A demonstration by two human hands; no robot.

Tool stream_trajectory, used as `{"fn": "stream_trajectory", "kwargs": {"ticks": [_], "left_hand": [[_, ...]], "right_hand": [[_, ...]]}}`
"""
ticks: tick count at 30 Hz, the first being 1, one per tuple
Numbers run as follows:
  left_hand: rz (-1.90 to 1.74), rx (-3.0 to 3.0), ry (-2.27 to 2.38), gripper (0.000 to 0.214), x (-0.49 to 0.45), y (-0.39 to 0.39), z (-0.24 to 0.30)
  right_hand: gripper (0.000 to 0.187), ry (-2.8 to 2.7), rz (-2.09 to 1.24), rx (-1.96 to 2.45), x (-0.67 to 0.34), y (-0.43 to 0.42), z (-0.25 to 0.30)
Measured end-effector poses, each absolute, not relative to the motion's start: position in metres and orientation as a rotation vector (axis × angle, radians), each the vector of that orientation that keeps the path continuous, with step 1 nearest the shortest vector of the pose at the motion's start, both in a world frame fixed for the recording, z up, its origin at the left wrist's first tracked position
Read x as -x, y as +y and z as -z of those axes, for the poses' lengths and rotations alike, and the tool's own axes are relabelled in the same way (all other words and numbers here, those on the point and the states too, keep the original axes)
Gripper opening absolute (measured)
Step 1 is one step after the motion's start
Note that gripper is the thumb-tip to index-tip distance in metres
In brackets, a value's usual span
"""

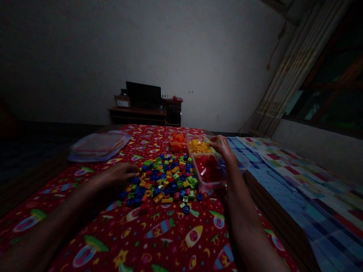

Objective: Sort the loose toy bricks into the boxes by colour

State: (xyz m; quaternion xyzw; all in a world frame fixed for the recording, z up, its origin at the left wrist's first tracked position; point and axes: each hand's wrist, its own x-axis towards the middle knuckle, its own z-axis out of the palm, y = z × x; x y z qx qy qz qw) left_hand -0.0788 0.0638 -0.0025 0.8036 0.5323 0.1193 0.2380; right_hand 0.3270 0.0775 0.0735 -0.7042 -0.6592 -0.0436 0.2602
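Observation:
A heap of small plastic bricks (163, 181) in blue, green, yellow, orange and red lies on a red patterned cloth (159, 234). My left hand (120, 173) rests at the heap's left edge, fingers stretched toward the bricks. My right hand (222, 145) reaches over the clear tub of yellow bricks (198, 145), fingers curled; what they hold, if anything, I cannot make out. A tub of red bricks (208, 170) stands just in front of it, and a tub of orange bricks (178, 141) to the left.
Stacked clear lids (98, 145) lie at the far left of the cloth. A blue checked cloth (297, 189) covers the surface to the right. Against the far wall stands a low wooden cabinet (144, 113) with a dark screen (143, 94).

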Motion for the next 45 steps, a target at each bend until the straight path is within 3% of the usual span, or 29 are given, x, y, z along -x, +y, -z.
{"fn": "stream_trajectory", "kwargs": {"ticks": [8, 17, 25, 28, 33, 38, 45], "left_hand": [[-0.286, -2.275, 1.414, 0.044, 0.084, 0.064, 0.002], [-0.499, -2.150, 1.550, 0.050, 0.075, 0.055, -0.007], [-0.717, -2.044, 1.555, 0.061, 0.083, 0.068, 0.024], [-0.777, -2.097, 1.517, 0.062, 0.077, 0.068, 0.034], [-0.731, -2.104, 1.370, 0.055, 0.059, 0.062, 0.035], [-0.775, -1.929, 1.155, 0.064, 0.053, 0.065, 0.035], [-0.735, -1.999, 1.255, 0.062, 0.038, 0.058, 0.026]], "right_hand": [[0.026, -1.845, 0.089, 1.957, -0.318, 0.145, -0.084], [0.029, -2.062, 0.103, 1.542, -0.278, 0.101, -0.091], [0.023, -2.504, -0.130, 1.036, -0.166, 0.059, -0.045], [0.031, -2.659, -0.135, 0.933, -0.136, 0.060, -0.023], [0.026, -2.756, -0.169, 1.077, -0.134, 0.055, -0.009], [0.025, -2.643, -0.187, 1.165, -0.168, 0.039, -0.018], [0.017, -2.607, -0.099, 1.378, -0.191, 0.026, -0.027]]}}
